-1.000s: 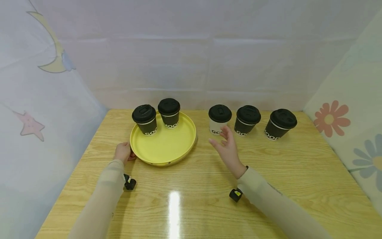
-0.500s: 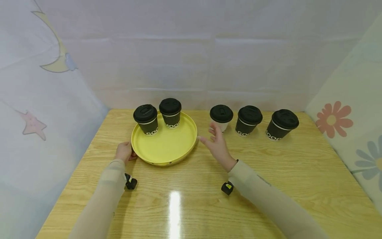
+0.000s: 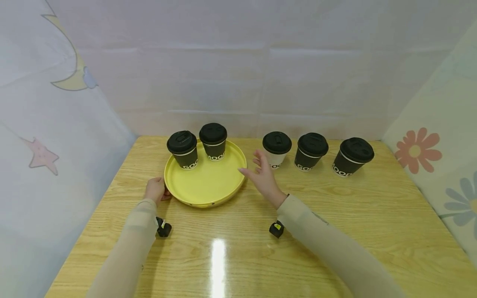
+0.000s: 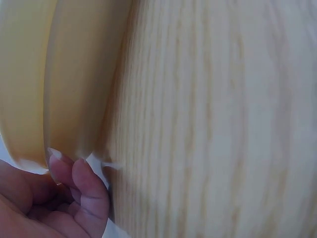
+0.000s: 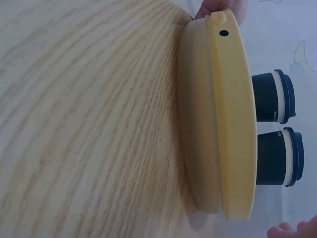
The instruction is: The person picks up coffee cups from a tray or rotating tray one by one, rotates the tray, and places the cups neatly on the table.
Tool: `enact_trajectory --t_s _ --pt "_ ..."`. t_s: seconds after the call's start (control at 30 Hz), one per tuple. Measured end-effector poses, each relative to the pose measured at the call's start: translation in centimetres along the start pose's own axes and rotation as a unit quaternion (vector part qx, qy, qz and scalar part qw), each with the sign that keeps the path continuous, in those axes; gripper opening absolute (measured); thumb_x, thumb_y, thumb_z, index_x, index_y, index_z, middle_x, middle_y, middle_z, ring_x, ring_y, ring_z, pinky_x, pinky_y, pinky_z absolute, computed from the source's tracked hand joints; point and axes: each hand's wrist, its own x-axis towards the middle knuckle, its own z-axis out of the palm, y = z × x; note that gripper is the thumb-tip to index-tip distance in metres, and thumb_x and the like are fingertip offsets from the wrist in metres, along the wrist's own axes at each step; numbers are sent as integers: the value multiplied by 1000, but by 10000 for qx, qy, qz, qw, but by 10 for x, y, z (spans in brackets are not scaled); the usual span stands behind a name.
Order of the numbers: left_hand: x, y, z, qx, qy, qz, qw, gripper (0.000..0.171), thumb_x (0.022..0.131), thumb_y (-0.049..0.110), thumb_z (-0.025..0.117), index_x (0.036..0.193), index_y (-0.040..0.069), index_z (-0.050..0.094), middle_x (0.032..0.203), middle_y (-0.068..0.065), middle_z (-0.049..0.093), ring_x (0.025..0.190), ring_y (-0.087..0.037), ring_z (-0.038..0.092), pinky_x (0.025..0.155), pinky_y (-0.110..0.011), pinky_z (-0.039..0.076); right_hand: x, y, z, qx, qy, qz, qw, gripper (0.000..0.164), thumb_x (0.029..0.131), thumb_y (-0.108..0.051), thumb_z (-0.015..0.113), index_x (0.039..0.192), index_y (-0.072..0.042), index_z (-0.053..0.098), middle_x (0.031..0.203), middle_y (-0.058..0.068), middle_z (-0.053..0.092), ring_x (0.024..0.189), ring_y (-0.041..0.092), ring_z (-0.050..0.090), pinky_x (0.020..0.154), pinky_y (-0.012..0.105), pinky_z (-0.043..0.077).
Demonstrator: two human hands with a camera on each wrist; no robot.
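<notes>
A round yellow tray [image 3: 208, 184] with a raised rim sits on the left half of the table. Two black-lidded dark paper cups, one at the left [image 3: 187, 157] and one further back [image 3: 215, 150], stand upright towards its back. My left hand [image 3: 153, 189] holds the tray's left side, and its curled fingers [image 4: 89, 186] press against the wall in the left wrist view. At the tray's right, my right hand [image 3: 262, 178] has nothing in it, thumb and fingers spread apart. The thumb overlaps the rim in the head view.
Right of the tray, a white paper cup [image 3: 275, 159] with a black lid stands beside two dark lidded cups, one nearer [image 3: 306, 159] and one further right [image 3: 344, 164]. Printed cloth walls [image 3: 238, 82] enclose the wooden table [image 3: 246, 256] at back and sides.
My right hand has moved left, from in front of the white cup to the tray's right rim. My left hand stays at the tray's left side.
</notes>
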Motion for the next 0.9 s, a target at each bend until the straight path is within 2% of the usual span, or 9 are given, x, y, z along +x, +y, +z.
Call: enact_trajectory --t_s 0.2,0.4,0.63,0.9 --pt "-2 1 0 -12 -14 40 10000 36 108 18 27 115 -8 50 61 -1 46 51 -7 48 49 -22 49 7 -2 6 47 -46 99 9999 84 91 -11 69 152 1 13 154 20 21 139 38 26 113 51 22" --pt "-1 1 0 52 -28 -7 10000 38 108 19 26 120 -8 49 61 -1 46 52 -7 48 49 -22 49 13 -2 9 82 -44 74 9999 83 91 -12 69 152 0 14 153 21 22 139 38 26 113 52 22" --pt "-2 1 0 -15 13 11 10000 36 108 18 28 117 -8 50 60 -1 46 51 -7 48 49 -22 49 18 -1 14 137 -18 6 9999 83 92 -11 69 152 1 14 152 23 22 138 40 27 113 53 22" --pt "-4 2 -1 -282 -44 -105 9995 37 108 19 28 124 -9 47 61 0 46 51 -7 48 50 -21 49 20 -3 16 167 -7 -19 9999 82 92 -9 67 152 3 12 152 25 21 138 41 27 112 54 23"
